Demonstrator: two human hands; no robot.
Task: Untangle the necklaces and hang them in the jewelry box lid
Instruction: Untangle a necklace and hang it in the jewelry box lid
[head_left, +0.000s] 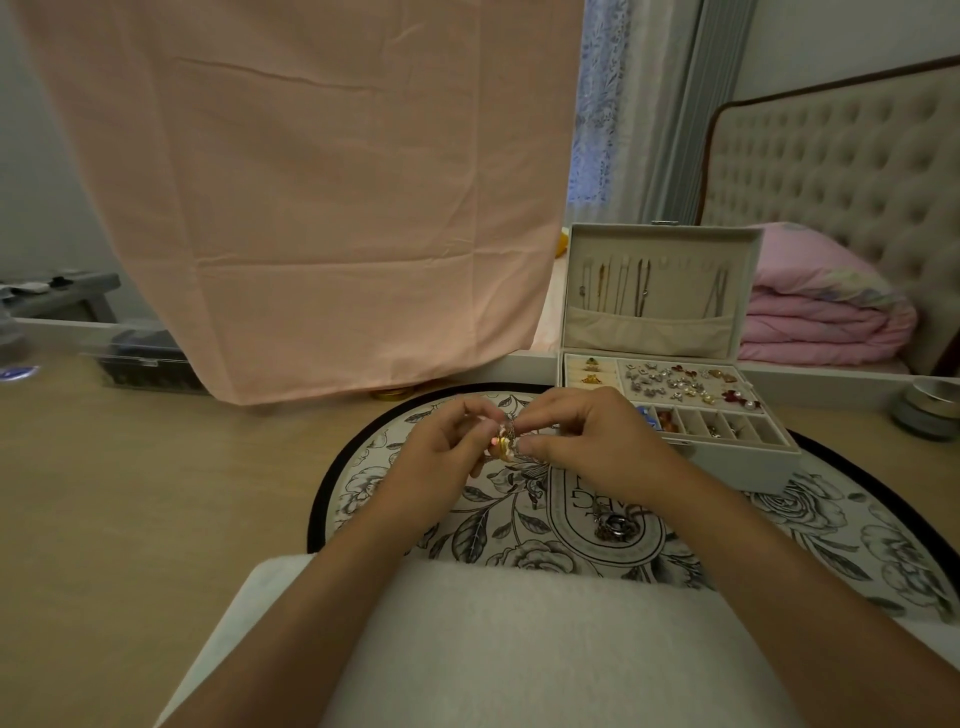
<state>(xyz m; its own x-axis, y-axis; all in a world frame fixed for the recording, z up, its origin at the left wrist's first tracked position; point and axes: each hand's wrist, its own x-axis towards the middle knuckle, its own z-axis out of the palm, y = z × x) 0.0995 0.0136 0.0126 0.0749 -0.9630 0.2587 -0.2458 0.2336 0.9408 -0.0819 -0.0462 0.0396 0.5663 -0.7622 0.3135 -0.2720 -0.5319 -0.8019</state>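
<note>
A tangled necklace with a gold-and-pink pendant (503, 442) hangs between my hands above a floral mat (841, 525). My left hand (447, 447) pinches it from the left and my right hand (587, 441) pinches its chain from the right. A second dark clump of tangled chains (613, 527) lies on the mat below my right wrist. The white jewelry box (737, 457) stands open at the right. Its upright lid (665, 234) has several necklaces (641, 291) hanging on hooks above a pocket.
The box tray holds rings, earrings and small compartments (691, 387). A peach sheet (322, 208) hangs behind the mat. A folded pink quilt (821, 317) lies on the bed at right. A round tin (930, 410) sits at far right. A white cushion (519, 649) covers my lap.
</note>
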